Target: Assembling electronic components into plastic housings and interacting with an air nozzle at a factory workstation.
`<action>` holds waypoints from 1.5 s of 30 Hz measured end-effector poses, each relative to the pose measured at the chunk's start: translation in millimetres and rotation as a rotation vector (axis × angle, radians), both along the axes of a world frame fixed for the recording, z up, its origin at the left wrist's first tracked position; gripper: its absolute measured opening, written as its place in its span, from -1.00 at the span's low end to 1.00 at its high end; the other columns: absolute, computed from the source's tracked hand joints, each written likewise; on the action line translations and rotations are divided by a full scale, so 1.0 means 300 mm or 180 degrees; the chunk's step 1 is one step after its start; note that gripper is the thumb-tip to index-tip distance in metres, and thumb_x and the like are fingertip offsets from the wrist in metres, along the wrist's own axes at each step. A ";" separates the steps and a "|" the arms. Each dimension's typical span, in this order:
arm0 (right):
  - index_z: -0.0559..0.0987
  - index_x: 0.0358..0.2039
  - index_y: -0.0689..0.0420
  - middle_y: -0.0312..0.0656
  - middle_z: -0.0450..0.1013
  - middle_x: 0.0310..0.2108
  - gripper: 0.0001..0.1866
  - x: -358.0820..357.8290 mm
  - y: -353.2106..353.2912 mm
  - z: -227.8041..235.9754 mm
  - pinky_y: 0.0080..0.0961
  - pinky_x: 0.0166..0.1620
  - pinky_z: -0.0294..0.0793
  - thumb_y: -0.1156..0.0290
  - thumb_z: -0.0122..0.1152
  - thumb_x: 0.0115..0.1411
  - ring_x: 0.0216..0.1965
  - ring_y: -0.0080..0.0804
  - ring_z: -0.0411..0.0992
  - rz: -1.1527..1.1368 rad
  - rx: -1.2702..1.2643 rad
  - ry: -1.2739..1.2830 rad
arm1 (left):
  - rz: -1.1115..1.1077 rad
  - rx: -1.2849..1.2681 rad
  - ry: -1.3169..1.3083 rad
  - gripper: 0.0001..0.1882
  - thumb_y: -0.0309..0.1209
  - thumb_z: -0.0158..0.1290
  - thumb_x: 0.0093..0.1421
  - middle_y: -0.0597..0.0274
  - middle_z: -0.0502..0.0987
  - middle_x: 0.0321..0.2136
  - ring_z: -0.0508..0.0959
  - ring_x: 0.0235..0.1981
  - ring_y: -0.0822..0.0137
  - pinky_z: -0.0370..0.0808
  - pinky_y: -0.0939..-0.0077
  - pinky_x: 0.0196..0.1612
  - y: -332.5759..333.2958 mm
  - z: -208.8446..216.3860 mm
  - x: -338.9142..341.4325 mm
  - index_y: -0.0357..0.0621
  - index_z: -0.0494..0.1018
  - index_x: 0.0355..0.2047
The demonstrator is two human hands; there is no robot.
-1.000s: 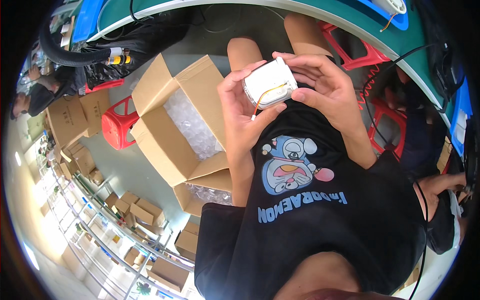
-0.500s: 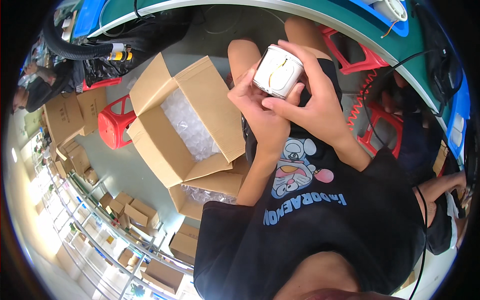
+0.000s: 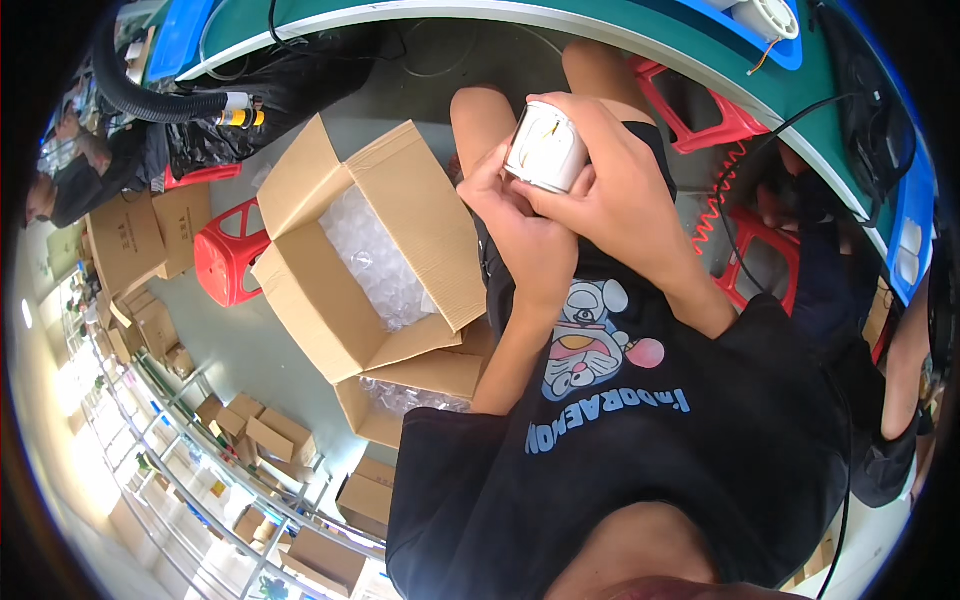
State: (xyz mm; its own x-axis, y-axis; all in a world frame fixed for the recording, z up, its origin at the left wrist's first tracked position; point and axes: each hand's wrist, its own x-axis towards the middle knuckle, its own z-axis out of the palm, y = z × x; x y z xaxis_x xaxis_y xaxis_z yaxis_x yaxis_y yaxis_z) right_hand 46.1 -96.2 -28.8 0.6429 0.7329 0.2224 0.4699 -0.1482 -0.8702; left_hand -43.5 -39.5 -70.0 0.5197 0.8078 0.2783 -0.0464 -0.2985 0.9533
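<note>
Above my lap I hold a white, rounded plastic housing (image 3: 547,152) with both hands. A thin yellowish wire shows on its face, which is tilted up toward me. My left hand (image 3: 515,205) grips it from the lower left, fingers curled around its near side. Wrapped over its right side is my right hand (image 3: 615,165), with the thumb pressed along its lower edge. The palms hide the back and underside of the housing.
An open cardboard box (image 3: 320,285) of clear plastic pieces stands to my left, another box partly beneath it. Ahead runs a green worktable (image 3: 630,28) with a blue tray (image 3: 790,52) holding a white part. Red stools (image 3: 228,255), a black hose (image 3: 150,100) and other people are around.
The housing has turned a little in my hands and shifted slightly left. My right hand has rolled further over its right side, its fingers now closer around it.
</note>
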 end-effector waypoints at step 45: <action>0.29 0.20 0.34 -0.08 0.43 0.02 -0.19 0.298 -0.068 0.190 -0.48 -0.08 0.55 0.01 0.31 0.13 -0.02 -0.38 0.47 0.0914 0.1395 0.2465 | -0.1123 0.2238 -0.0688 0.13 -0.50 0.47 -0.25 -0.08 0.36 0.08 0.40 0.03 -0.05 0.41 0.15 0.02 0.275 0.250 0.220 -0.16 0.00 0.28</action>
